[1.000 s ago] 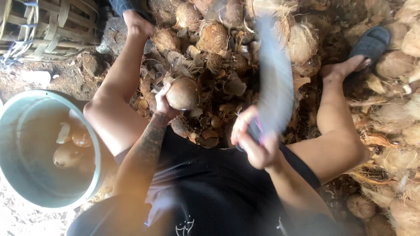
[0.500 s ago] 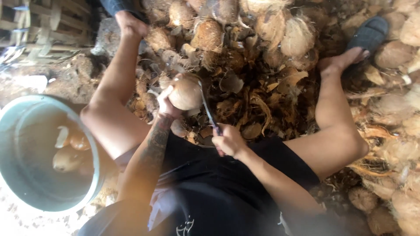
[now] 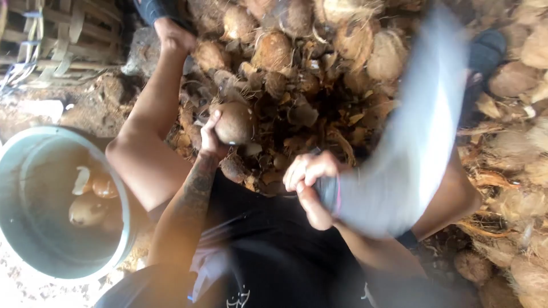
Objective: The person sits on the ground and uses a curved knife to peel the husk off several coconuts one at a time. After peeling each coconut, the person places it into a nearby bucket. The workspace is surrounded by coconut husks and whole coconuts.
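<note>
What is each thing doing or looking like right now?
Coconut: husk off, held up in the left hand.
Big knife: raised, blurred from swinging, gripped by the right hand.
Bucket: open, with a few peeled coconuts inside.
Husk pile: loose, heaped on the ground.

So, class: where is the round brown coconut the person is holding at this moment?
In the head view, the coconut sits left of centre, gripped by the left hand above the husk pile, right of the grey bucket.
</note>
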